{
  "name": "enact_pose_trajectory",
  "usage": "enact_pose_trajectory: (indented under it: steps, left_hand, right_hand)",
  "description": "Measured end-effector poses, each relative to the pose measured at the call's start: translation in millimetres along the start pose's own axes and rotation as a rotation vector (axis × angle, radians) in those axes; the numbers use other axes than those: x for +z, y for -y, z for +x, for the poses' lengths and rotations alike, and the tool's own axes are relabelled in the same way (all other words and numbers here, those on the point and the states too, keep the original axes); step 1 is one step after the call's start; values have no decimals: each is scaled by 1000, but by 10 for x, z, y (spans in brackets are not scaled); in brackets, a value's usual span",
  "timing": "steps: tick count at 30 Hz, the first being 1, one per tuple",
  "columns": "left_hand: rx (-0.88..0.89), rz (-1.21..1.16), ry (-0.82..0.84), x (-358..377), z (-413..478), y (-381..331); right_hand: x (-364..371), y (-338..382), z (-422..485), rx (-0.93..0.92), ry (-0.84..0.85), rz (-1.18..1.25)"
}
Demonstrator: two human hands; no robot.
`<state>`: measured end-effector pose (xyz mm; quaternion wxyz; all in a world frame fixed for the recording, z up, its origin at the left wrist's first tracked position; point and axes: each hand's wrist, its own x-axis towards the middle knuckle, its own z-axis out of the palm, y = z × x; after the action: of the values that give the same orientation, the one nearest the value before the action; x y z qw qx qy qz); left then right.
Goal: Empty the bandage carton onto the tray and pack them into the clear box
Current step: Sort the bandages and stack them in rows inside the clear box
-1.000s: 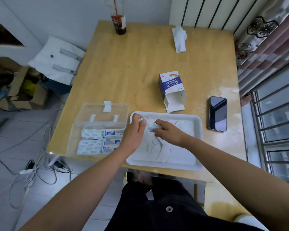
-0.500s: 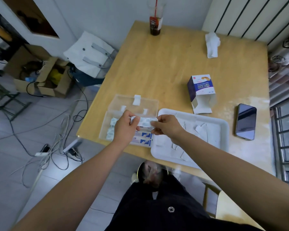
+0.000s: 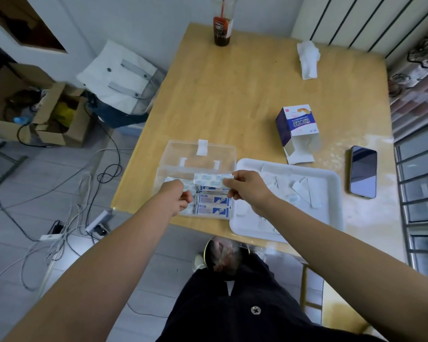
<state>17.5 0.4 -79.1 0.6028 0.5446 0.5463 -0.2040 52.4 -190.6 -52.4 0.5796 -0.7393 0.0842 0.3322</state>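
Counted, by place in the frame:

- Table [image 3: 232,95]: 1, centre.
- Clear box [image 3: 158,174]: 1, lid open, centre.
- Tray [image 3: 336,183]: 1, right of the box.
- Bandage carton [image 3: 297,124]: 1, above the tray.
- Hands: 2, left hand [image 3: 177,197] and right hand [image 3: 247,188], over the box.
- Held bandage [image 3: 209,180]: 1, pinched by the right hand.
- Packed bandages [image 3: 211,199]: 3 blue-printed wrappers show; the rest are hidden and uncounted.
- Loose bandages [image 3: 307,193]: several on the tray, white on white, number unclear.
- Phone [image 3: 363,171]: 1, right edge.
- Tissue [image 3: 308,59]: 1, upper right.
- Bottle [image 3: 221,30]: 1, top centre.
- White bag [image 3: 119,77]: 1, upper left.
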Motion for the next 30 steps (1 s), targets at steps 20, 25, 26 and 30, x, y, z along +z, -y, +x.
enact_pose_trajectory:
  steps: [20,25,26,30]
  left_hand:
    - [367,272,100,-226,-269,-8]
    - [636,415,-10,-388,-256,63]
    - [656,423,-15,-399,-261,65]
    - [680,443,-21,-530,-264,97]
  right_hand:
    - [387,138,34,64,52,-63]
    - [590,177,37,37,92,-105]
    - [618,173,47,23,97,-129]
    - [745,140,59,-68,104,-274]
